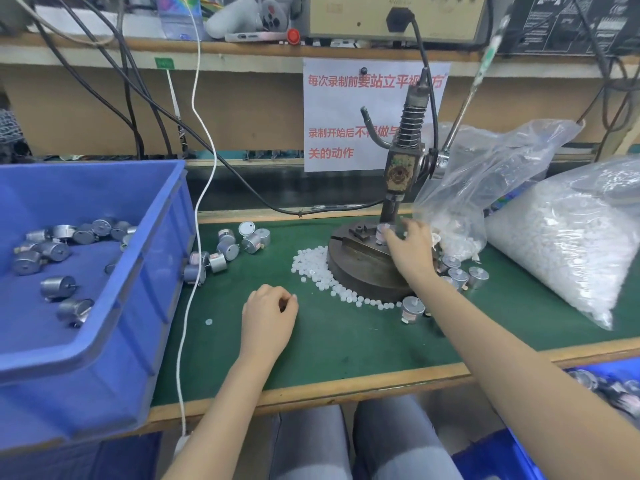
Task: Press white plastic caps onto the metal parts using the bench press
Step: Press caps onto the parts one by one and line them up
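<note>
The right hand [410, 249] reaches onto the bench press [401, 168], its thumb and fingers closed round a metal part [382, 233] that stands on the fixture directly under the ram. The left hand [270, 306] rests on the green mat [346, 341] with its fingers curled in; whether they pinch a cap cannot be told. Just beyond it, a heap of white caps [317, 268] curves along the left and front edge of the press's round base [360, 271]. More metal parts lie loose on the mat, one cluster [232, 249] to the left of the caps and another [462, 275] just right of the base, partly behind the right forearm. At the far left a blue bin [131, 327] holds further parts. To the right lie an open clear bag [485, 174] and a full bag of white pieces [561, 244]. Behind the press hangs a paper notice [339, 109] with red characters.
</note>
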